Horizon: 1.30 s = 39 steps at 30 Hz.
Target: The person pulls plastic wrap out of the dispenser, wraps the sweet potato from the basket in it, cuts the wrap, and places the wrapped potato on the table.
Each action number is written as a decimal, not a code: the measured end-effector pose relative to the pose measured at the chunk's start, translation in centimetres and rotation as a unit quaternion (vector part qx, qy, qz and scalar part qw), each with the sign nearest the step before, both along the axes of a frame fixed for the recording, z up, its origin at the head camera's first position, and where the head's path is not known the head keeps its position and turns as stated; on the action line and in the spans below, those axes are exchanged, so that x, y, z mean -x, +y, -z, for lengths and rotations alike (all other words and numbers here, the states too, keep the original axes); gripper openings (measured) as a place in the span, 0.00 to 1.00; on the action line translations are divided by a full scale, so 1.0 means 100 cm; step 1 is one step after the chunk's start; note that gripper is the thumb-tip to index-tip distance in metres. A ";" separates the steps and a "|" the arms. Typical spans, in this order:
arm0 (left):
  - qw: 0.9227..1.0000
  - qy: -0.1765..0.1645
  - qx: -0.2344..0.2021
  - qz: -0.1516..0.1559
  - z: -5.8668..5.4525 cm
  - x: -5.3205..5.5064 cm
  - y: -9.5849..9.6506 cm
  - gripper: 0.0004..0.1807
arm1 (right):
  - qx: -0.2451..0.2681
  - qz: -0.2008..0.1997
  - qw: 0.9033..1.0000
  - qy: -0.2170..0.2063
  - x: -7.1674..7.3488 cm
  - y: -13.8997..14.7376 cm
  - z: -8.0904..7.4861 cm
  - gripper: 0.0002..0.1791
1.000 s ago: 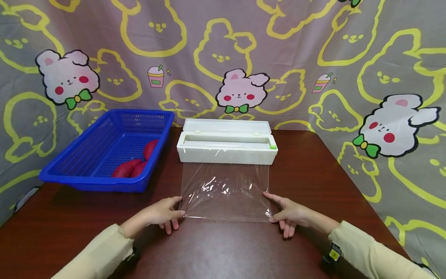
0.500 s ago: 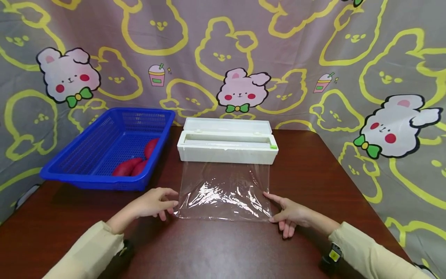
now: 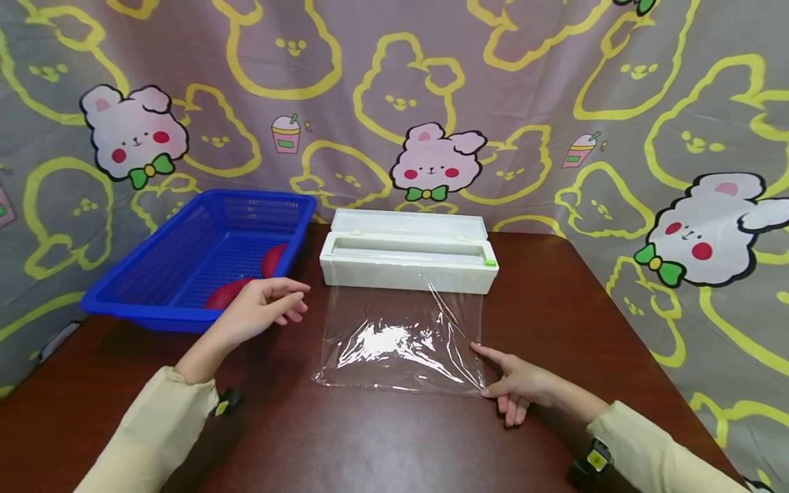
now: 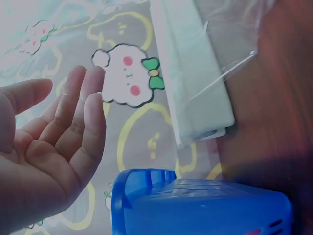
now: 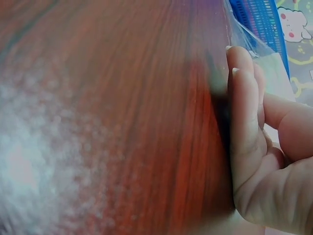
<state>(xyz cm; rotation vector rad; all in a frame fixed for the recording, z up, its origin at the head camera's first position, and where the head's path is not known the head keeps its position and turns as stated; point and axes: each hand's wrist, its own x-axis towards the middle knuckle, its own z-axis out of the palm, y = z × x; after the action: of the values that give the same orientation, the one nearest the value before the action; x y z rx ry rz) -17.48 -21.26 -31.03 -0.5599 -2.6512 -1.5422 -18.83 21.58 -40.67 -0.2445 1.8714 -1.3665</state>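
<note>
A sheet of clear cling film [image 3: 394, 349] stretches over the table from a white cling film dispenser [image 3: 407, 277] with its lid raised. My right hand [image 3: 518, 383] touches the sheet's right edge with a straight index finger and its near right corner with the thumb. My left hand [image 3: 261, 308] is in the air by the near right corner of a blue plastic basket [image 3: 142, 311], relaxed and holding nothing. Red elongated produce [image 3: 227, 294] lies in the basket, partly hidden by that hand. The left wrist view shows the left palm [image 4: 54, 152] with fingers loosely bent.
The dispenser stands at the back middle of the brown wooden table [image 3: 382, 445], with a small green slider [image 3: 490, 262] at its right end. A patterned curtain [image 3: 370, 89] hangs close behind the table and along its sides.
My left hand has let go of the film's left edge and moved up and left toward the basket. The film's near left corner lies loose. The right hand keeps its place.
</note>
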 end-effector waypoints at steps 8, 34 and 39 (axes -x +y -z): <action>1.000 0.001 -0.013 -0.016 -0.008 0.012 -0.010 0.16 | 0.004 -0.003 1.000 0.000 -0.002 0.001 0.002 0.47; 0.990 0.030 -0.027 -0.134 -0.078 0.044 -0.055 0.24 | 0.011 -0.002 1.000 0.012 -0.002 0.001 0.000 0.46; 0.991 0.021 -0.042 -0.127 -0.089 0.058 -0.063 0.26 | 0.011 -0.001 1.000 0.007 -0.001 0.001 -0.002 0.46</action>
<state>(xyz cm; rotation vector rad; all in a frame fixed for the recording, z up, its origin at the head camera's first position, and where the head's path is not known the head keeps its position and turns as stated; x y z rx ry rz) -23.31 -27.52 -22.09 -0.2370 -2.4970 -1.5383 -18.72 21.65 -40.51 -0.2681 1.8676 -1.3882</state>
